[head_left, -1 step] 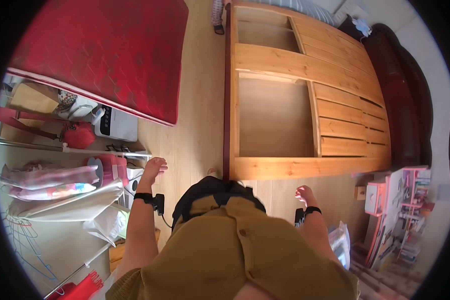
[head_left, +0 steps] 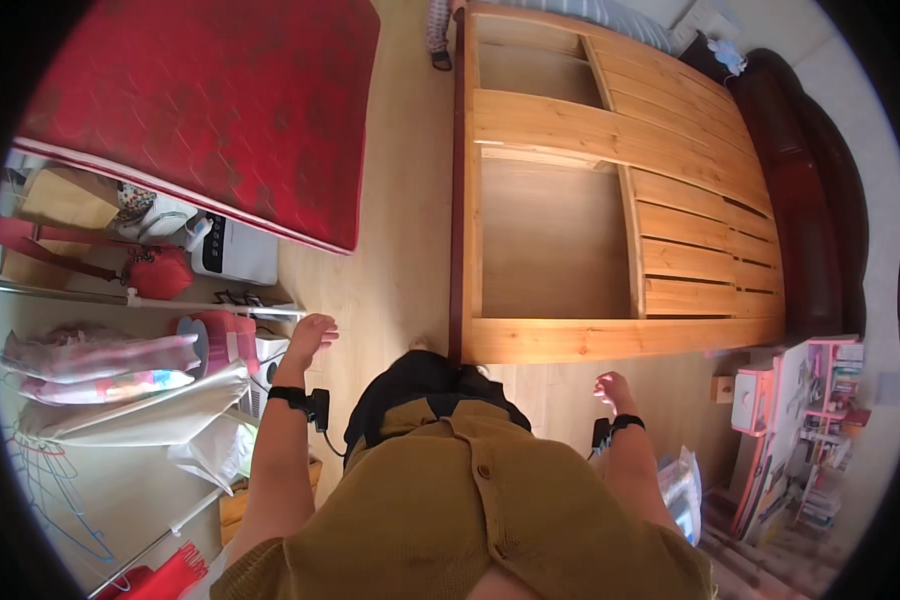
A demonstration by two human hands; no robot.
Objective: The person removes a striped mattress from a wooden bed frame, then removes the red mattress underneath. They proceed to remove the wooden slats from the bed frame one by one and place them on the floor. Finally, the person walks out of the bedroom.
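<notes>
My left hand is held out over the floor beside a white clothes rail, its fingers loosely apart with nothing in them. On the other side, my right hand hovers past the near edge of the wooden bed frame, empty, fingers slightly bent and apart. Neither hand touches the frame. Pale slats cover its right part, and two open compartments lie on its left, the nearer one with a bare bottom panel. A dark red headboard closes the far right end.
A red quilted mattress leans at the upper left. Below it are a white boxy appliance, a clothes rail and hanging bags. Another person's leg shows at the frame's far corner. A pink shelf unit stands at right.
</notes>
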